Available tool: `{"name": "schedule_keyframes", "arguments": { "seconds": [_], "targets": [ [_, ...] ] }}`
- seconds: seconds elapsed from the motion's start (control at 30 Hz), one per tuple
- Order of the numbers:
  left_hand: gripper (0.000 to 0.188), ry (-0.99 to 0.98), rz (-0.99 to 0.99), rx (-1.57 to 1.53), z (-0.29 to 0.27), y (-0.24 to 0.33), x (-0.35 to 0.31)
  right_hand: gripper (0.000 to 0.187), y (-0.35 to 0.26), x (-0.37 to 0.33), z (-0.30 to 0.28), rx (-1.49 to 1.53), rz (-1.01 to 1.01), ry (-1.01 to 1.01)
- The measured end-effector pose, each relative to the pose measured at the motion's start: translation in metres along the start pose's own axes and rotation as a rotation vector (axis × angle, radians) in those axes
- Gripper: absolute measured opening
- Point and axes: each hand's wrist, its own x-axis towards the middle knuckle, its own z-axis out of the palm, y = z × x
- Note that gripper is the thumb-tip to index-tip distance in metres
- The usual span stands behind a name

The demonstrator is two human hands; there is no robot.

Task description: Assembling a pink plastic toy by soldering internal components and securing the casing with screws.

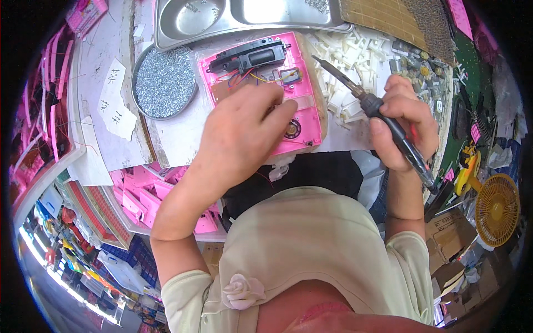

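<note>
A pink plastic casing [308, 119] lies on the worktable in front of me. It carries a black motor-like unit [261, 57], red and yellow wires [239, 76], a small metal-framed part [290, 76] and a round speaker-like part [292, 129]. My left hand [241, 130] rests over the casing's left and middle, fingers curled and thumb close to the index finger. What its fingertips hold, if anything, is hidden. My right hand [408, 122] grips the black handle of a soldering iron [383, 108], whose tip points up and left, apart from the casing.
A round tray of small screws [165, 83] stands left of the casing, beside torn paper [117, 102]. Behind is a metal tray [252, 28]. White plastic parts [350, 83] and small motors [425, 77] are heaped right. Pink parts [147, 194] lie lower left; a yellow fan [497, 210] stands right.
</note>
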Motion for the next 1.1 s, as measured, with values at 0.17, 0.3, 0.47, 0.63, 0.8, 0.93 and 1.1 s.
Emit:
{"name": "schedule_keyframes", "arguments": {
  "seconds": [0.17, 0.3, 0.47, 0.63, 0.8, 0.93, 1.1],
  "targets": [
    [0.019, 0.083, -0.075, -0.225, 0.008, -0.010, 0.001, 0.033, -0.003, -0.009, 0.002, 0.127, 0.085, 0.070],
    [0.010, 0.086, -0.358, -0.501, 0.009, -0.012, 0.003, 0.044, -0.019, -0.015, 0.030, 0.164, 0.396, -0.032],
    [0.007, 0.134, -0.577, -0.740, 0.019, -0.014, -0.001, 0.043, -0.003, 0.002, 0.076, 0.192, 0.385, -0.002],
    [0.007, 0.102, -0.622, -0.748, 0.016, -0.013, 0.000, 0.044, 0.001, 0.004, 0.088, 0.181, 0.337, 0.030],
    [0.007, 0.030, -0.586, -0.727, 0.011, -0.014, 0.001, 0.046, 0.002, -0.001, 0.084, 0.131, 0.250, 0.021],
    [0.008, 0.078, -0.424, -0.636, 0.015, -0.014, 0.001, 0.044, -0.003, 0.001, 0.066, 0.012, 0.150, 0.005],
    [0.011, -0.077, -0.269, -0.433, 0.000, -0.012, -0.001, 0.026, -0.010, -0.017, -0.007, 0.427, 0.431, 0.092]
  ]
}}
